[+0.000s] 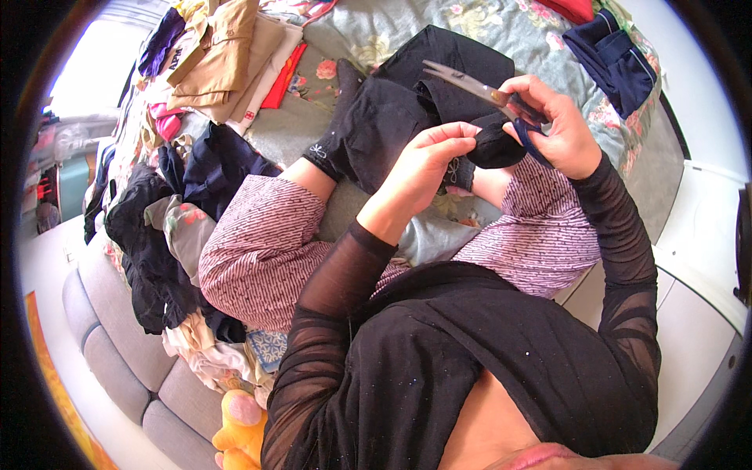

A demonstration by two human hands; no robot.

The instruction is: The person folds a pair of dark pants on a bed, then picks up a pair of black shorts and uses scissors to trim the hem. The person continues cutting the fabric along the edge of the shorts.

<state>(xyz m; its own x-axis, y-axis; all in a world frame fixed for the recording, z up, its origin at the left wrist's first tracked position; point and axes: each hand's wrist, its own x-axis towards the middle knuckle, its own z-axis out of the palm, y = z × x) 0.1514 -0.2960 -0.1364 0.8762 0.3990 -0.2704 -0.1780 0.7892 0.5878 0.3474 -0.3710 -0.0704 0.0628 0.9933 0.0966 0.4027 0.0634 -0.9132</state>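
My right hand [558, 132] grips a pair of scissors [464, 82] by dark blue handles. The steel blades point to the upper left and look nearly closed. Between my hands hangs a bunched piece of black cloth [498, 143], its edge pinched by my left thumb and fingertips. My left hand [432, 155] is held over my lap, just left of the scissor handles. Below and beyond the hands, a black garment [382, 126] lies across my crossed shins, partly hiding my dark socks. Whether the pinched cloth belongs to that garment I cannot tell.
I sit on a bed with a floral sheet [399, 17]. Folded clothes [217, 64] are stacked at the upper left, and loose dark clothes [147, 235] lie along the left. Folded navy trousers [617, 64] rest at the upper right. A yellow plush toy [241, 432] sits by the grey headboard [135, 335].
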